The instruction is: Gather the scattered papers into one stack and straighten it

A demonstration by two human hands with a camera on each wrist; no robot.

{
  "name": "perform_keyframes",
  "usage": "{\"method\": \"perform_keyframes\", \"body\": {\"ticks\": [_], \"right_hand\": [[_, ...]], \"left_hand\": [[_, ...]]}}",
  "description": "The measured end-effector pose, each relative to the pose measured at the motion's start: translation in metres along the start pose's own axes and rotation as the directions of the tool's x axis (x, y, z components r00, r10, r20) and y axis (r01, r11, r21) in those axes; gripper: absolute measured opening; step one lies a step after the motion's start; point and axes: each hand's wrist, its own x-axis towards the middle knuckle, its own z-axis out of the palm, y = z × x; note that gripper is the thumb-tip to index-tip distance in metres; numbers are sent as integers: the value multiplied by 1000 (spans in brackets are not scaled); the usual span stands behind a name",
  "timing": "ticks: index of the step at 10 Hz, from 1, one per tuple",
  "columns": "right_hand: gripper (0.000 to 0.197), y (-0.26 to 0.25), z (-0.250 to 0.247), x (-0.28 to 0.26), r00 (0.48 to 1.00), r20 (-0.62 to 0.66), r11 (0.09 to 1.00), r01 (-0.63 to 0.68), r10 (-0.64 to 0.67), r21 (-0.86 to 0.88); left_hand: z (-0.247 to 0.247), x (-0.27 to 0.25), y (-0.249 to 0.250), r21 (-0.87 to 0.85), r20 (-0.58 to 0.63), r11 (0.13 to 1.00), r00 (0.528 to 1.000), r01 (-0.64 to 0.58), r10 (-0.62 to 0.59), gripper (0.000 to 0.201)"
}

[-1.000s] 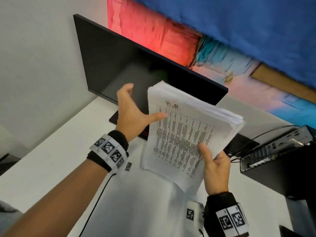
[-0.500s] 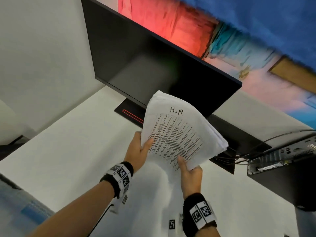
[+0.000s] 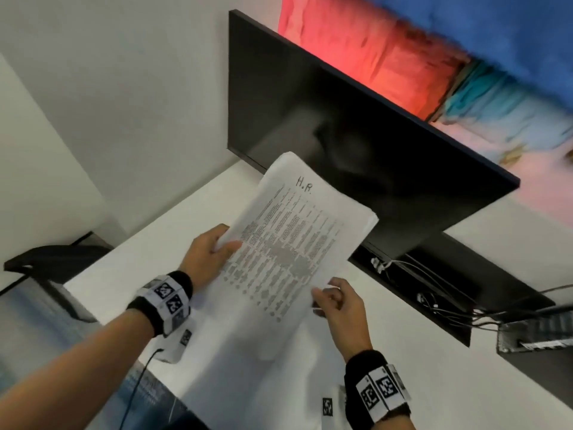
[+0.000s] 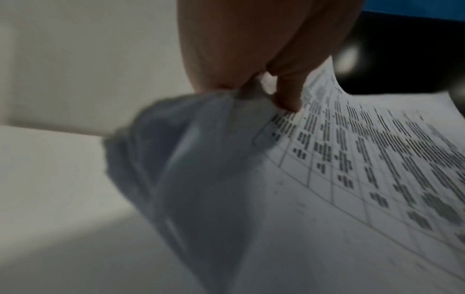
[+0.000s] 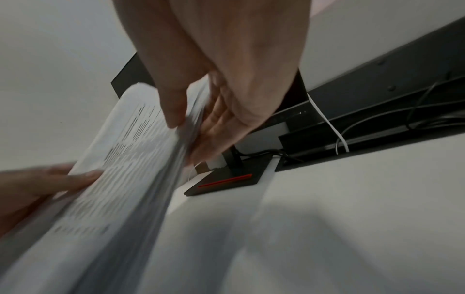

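Now the left hand (image 3: 207,258) pinches the paper stack (image 3: 297,240) at its near edge. Opposite, the right hand (image 3: 340,308) clasps the stack's other side, thumb on top.

— What carries it all?

— A white desk (image 3: 130,268), set into the corner of two pale walls.

— And on it?

— A flat black monitor base (image 5: 226,182) with a red stripe across its front, standing near the back edge.

— Anything beside the base?

— To the right of it a long dark slot (image 3: 459,308) runs along the back of the desk, with cables (image 3: 434,293) lying in it. Further right of the base sits a dark box (image 3: 539,339); whether it stands on the desk, I cannot tell.
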Motion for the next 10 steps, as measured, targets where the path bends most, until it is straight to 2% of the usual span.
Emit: {"method": "perform_keyframes", "body": {"ticks": [1, 2, 3, 4, 7, 8, 9, 10], "right_hand": [[17, 17, 7, -1, 988, 84, 991, -128, 130, -33], [18, 46, 3, -4, 955, 83, 950, -270, 285, -154], [22, 71, -1, -8, 912, 33, 900, -398, 410, -177], [18, 80, -3, -14, 902, -14, 883, -427, 432, -194], [15, 67, -7, -32, 914, -52, 879, -401, 402, -259], [10, 60, -16, -44, 933, -51, 883, -355, 357, -307], [14, 40, -31, -49, 964, -80, 911, -265, 252, -317], [10, -2, -58, -54, 982, -180, 937, -118, 61, -327]], "left_hand": [[-68, 10, -44, 113, 7, 986, 992, 126, -127, 8], [-119, 24, -89, 314, -15, 917, 967, 246, -255, 12], [-139, 35, -105, 473, -50, 822, 941, 318, -335, 33], [-145, 42, -101, 531, -68, 780, 934, 332, -351, 38], [-134, 64, -97, 549, -127, 780, 953, 299, -276, 38], [-130, 66, -93, 618, -97, 748, 968, 242, -233, 37], [-125, 69, -88, 701, -85, 682, 974, 209, -211, 40], [-112, 72, -78, 789, -145, 587, 983, 184, -114, 49]]}}
